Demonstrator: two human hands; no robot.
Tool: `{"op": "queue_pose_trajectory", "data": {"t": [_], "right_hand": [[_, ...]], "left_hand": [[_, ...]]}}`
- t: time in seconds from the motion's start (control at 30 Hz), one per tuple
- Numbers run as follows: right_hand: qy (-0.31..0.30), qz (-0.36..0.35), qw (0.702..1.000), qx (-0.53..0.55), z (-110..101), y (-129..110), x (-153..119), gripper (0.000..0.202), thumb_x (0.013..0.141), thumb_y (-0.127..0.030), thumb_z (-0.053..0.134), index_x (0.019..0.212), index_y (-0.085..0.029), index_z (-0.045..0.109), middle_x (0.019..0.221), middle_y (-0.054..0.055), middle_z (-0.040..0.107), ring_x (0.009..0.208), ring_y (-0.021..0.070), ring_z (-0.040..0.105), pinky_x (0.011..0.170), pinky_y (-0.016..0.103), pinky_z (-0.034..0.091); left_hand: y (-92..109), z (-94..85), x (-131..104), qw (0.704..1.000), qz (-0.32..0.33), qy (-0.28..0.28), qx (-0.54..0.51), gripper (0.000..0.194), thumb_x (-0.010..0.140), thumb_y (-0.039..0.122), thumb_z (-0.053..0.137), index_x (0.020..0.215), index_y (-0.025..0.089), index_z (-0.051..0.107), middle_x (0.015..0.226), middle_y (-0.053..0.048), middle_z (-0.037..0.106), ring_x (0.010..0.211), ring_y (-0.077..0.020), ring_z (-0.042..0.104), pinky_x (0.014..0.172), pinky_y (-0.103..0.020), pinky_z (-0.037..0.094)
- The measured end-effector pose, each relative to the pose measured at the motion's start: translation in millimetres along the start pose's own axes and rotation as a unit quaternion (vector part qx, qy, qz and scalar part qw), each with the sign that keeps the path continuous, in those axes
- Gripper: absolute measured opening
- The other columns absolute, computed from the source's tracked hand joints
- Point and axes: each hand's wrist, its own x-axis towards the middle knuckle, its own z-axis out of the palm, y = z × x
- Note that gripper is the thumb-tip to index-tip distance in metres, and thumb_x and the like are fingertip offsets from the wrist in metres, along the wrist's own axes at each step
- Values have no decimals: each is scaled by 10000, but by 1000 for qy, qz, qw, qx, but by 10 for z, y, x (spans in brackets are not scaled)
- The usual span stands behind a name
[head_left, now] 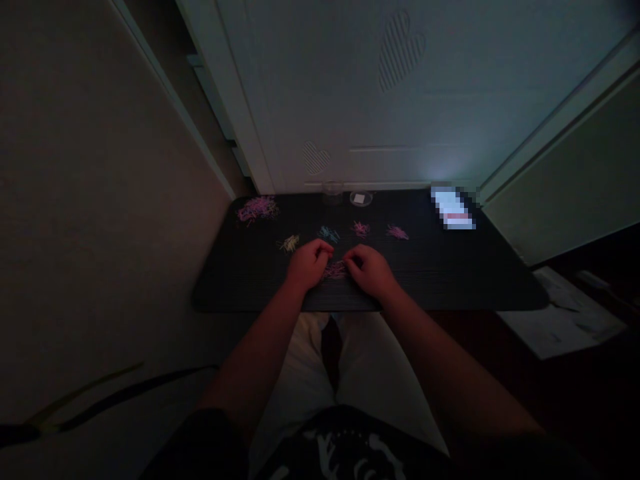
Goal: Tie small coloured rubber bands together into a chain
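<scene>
On a dark table, a pile of thin pink pieces (334, 270) lies between my two hands. My left hand (310, 262) is at its left side, fingers curled together; what they hold, if anything, is too small to name. Over the right edge of the pile, my right hand (367, 268) has its fingertips pinched, their contents also unclear. Just beyond the hands are a yellow pile (289, 243), a blue pile (329, 233), a pink-red pile (361, 229) and a purple-pink pile (398, 232). A larger mixed pile (257, 209) sits at the back left.
A clear round container (333, 192) and a clear lid (361, 199) with a white square stand at the table's back edge. A bright, pixelated screen (453, 208) is at the back right. Behind the table (450, 280) rises a white panel (360, 100) with heart reliefs.
</scene>
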Motion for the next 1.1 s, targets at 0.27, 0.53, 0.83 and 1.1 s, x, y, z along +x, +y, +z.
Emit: {"op": "queue_pose_trajectory", "data": {"t": [0.27,0.53,0.83,1.1], "right_hand": [[13,14,998,66,-9,-5,-12,111,776,-212,533,813,-178,632,756,27,598,686,145,526,643,270,401],[19,50,990,128,-29,-20,-21,111,764,-223,527,846,-180,589,716,8,583,629,133,520,586,253,402],[32,44,990,127,-15,-3,-25,192,683,-97,470,828,-183,563,724,6,563,636,136,519,595,256,399],[39,40,993,99,-13,-16,-20,139,723,-158,497,826,-179,589,716,14,565,635,141,515,597,266,397]], "left_hand": [[30,8,-30,996,39,-76,22,200,775,270,553,919,195,671,781,-13,687,650,-126,591,580,-230,443],[23,15,-37,994,44,-89,38,227,747,287,590,930,195,688,736,-11,677,632,-121,581,569,-224,432],[54,12,-32,998,39,-54,7,210,763,293,591,924,189,677,764,-13,685,624,-113,577,584,-226,450],[45,12,-40,998,37,-42,-16,212,763,304,603,925,182,663,756,-10,678,606,-102,566,583,-220,452]]}}
